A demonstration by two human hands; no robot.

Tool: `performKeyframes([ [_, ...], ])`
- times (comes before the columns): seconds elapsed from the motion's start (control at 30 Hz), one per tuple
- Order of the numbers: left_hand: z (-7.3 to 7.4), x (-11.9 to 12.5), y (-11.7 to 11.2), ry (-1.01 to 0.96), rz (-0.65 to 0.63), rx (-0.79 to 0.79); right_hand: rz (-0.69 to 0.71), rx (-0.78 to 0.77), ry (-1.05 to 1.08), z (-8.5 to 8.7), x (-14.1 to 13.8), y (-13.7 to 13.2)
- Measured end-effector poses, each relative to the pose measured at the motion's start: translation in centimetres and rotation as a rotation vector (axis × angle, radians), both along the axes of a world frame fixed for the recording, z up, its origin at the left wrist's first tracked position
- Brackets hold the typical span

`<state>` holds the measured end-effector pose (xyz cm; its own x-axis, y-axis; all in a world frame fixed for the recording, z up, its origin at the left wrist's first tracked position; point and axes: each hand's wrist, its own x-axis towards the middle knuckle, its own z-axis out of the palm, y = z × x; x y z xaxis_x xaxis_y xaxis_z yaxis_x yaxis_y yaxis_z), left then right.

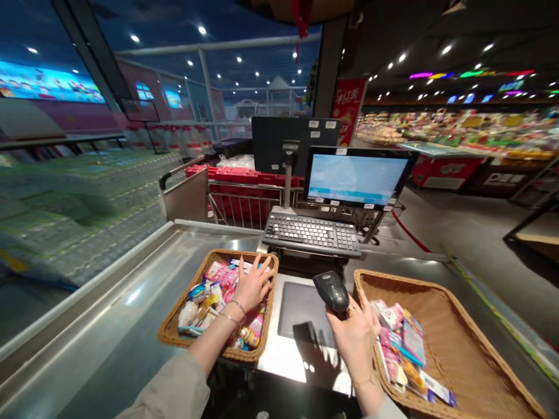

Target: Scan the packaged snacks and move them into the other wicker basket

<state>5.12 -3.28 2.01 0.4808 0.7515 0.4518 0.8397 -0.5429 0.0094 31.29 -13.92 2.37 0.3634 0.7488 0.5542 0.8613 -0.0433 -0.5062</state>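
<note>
Checkout counter seen from the worker's head. The left hand (252, 286) lies palm down with fingers spread on the small packets (217, 278) heaped in the left wicker basket (172, 331); it rests on them without visibly closing round any 1 packet. The right hand (356, 337) is wrapped firmly round the grip of a black handheld scanner (332, 291), whose head points forward and down over the dark scan plate (299, 308) between the 2 baskets. A second pile of packets (404, 349) lies against the near left side of the right wicker basket (458, 326). Risks, as judged here: with a flat, open hand on a loose, slippery heap, 2 packets could lift together or 1 could slide over the low rim onto the steel counter (131, 302); a barcode turned away from the scanner would fail to read; the keyboard (312, 233) just behind the plate could be knocked by a hasty reach.
</note>
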Motion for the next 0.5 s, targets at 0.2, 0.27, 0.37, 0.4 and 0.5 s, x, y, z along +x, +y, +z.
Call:
performKeyframes([
  [0.2,-0.5,-4.9,-0.8,-0.016,0.124,-0.016,0.054,-0.016,-0.006,-0.3,-2.7,1.4],
  [0.27,-0.8,-6.6,-0.9,-0.018,0.172,-0.013,0.082,-0.016,-0.007,-0.3,-3.3,1.7],
  [0.37,-1.2,-9.0,-1.0,-0.021,0.229,-0.016,0.125,-0.021,-0.002,-0.3,-4.1,2.0],
  [0.4,-1.2,-9.7,-1.1,-0.022,0.245,-0.018,0.139,-0.026,0.002,-0.3,-4.4,2.0],
  [0.5,-1.6,-11.3,-1.4,-0.021,0.272,-0.03,0.174,-0.038,0.019,-0.5,-5.1,2.2],
])
